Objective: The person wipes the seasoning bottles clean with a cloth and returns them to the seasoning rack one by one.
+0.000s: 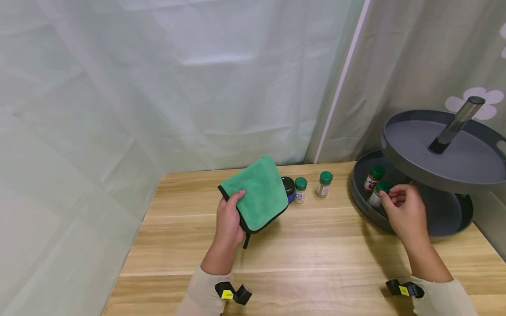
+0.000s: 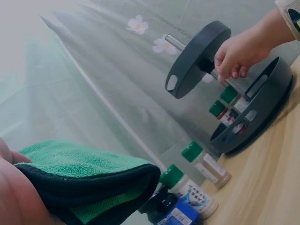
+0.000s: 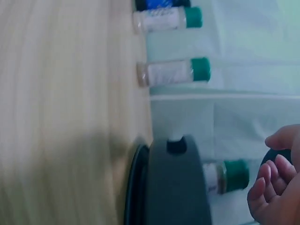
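My left hand grips a folded green cloth with black edging, thumb on top, held up over the table. In the left wrist view the cloth's layered black edge faces the camera. At the two-tier grey tray, my right hand hovers just above the lower tier with its fingers loosely curled. Two green-capped seasoning jars stand upright there, a red-labelled jar and a pale-labelled jar. A gap separates the fingers from the nearest green cap in the right wrist view.
On the table stand two more green-capped jars, a white one and a brownish one. A black-lidded blue jar is partly behind the cloth. The upper tier overhangs the lower one. Curtains hang behind.
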Motion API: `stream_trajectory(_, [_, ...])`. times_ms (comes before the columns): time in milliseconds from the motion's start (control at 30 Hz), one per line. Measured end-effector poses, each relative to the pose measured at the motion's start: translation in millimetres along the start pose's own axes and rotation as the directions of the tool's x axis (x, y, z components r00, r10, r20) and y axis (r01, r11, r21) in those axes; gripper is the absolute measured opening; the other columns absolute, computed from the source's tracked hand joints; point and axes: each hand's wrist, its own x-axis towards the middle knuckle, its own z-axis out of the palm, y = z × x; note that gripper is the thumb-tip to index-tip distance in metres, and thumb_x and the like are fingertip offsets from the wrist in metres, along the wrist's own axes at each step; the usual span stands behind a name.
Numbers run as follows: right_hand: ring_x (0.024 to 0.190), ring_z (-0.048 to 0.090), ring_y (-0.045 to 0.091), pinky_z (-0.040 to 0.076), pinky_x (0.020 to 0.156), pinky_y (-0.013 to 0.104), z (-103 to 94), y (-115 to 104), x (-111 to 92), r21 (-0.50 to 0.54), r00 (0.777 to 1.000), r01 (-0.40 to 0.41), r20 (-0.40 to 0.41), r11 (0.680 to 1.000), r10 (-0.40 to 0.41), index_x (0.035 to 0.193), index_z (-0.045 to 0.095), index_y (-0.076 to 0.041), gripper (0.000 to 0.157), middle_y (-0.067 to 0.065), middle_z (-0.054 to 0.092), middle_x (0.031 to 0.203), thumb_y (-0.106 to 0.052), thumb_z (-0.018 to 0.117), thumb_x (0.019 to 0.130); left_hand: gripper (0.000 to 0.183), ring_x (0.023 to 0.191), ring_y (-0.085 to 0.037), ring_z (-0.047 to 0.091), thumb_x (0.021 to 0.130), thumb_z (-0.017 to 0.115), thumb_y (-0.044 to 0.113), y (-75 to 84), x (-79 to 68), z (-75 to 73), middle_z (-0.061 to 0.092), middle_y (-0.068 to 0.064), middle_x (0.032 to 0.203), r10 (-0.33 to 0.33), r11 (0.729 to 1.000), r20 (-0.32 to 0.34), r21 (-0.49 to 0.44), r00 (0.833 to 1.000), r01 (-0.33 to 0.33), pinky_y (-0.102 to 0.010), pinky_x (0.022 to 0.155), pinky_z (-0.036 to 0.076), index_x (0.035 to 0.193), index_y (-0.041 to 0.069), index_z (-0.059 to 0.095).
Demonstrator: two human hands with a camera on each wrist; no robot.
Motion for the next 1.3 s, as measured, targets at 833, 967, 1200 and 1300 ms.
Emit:
stream_trajectory(833, [0.119, 0.062, 0.030, 0.042, 0.088, 0.003, 72.5, -17, 3, 0.247, 0.900, 0.136, 0.375, 0.959, -0.224, 0.143, 0.047, -0.001, 0.045, 0.024, 0.059, 0.135, -0.019, 0.058, 0.104, 0.049, 0.134, -0.024, 0.048, 0.102, 0.055, 0.022, -4.4, 9.2, 0.0, 0.048, -0.009, 0.147, 0.050, 0.999, -0.081, -0.017, 0.995, -0.052, -0.041, 0.116, 0.038, 0.148, 0.011, 0.040])
stream_trajectory(967, [0.123, 0.060, 0.040, 0.046, 0.093, 0.012, 84.7, -17, 7, 0.242, 0.902, 0.112, 0.383, 0.964, -0.201, 0.142, 0.048, 0.003, 0.045, 0.026, 0.059, 0.136, -0.013, 0.061, 0.101, 0.049, 0.133, -0.024, 0.049, 0.102, 0.055, 0.023, -5.9, 9.4, -0.2, 0.049, -0.010, 0.145, 0.046, 0.999, -0.085, -0.002, 0.995, -0.046, -0.041, 0.115, 0.039, 0.147, 0.010, 0.041])
stream_trajectory(1200, [0.127, 0.057, 0.044, 0.045, 0.105, 0.056, 98.4, -12, 12, 0.241, 0.898, 0.066, 0.408, 0.968, -0.163, 0.143, 0.044, 0.006, 0.048, 0.029, 0.055, 0.140, -0.008, 0.061, 0.101, 0.048, 0.132, -0.023, 0.049, 0.102, 0.056, 0.025, -9.4, 9.0, -0.5, 0.051, -0.009, 0.143, 0.026, 0.999, -0.065, 0.027, 0.998, -0.024, -0.040, 0.114, 0.039, 0.145, 0.010, 0.043])
stream_trajectory(1300, [0.129, 0.054, 0.046, 0.043, 0.108, 0.058, 103.1, -8, 15, 0.258, 0.890, 0.021, 0.435, 0.966, -0.135, 0.144, 0.042, 0.007, 0.049, 0.031, 0.052, 0.143, -0.008, 0.060, 0.101, 0.047, 0.130, -0.023, 0.050, 0.102, 0.056, 0.025, -10.8, 8.4, -0.3, 0.051, -0.009, 0.142, 0.018, 0.999, -0.064, 0.030, 0.998, -0.016, -0.040, 0.114, 0.039, 0.144, 0.010, 0.043])
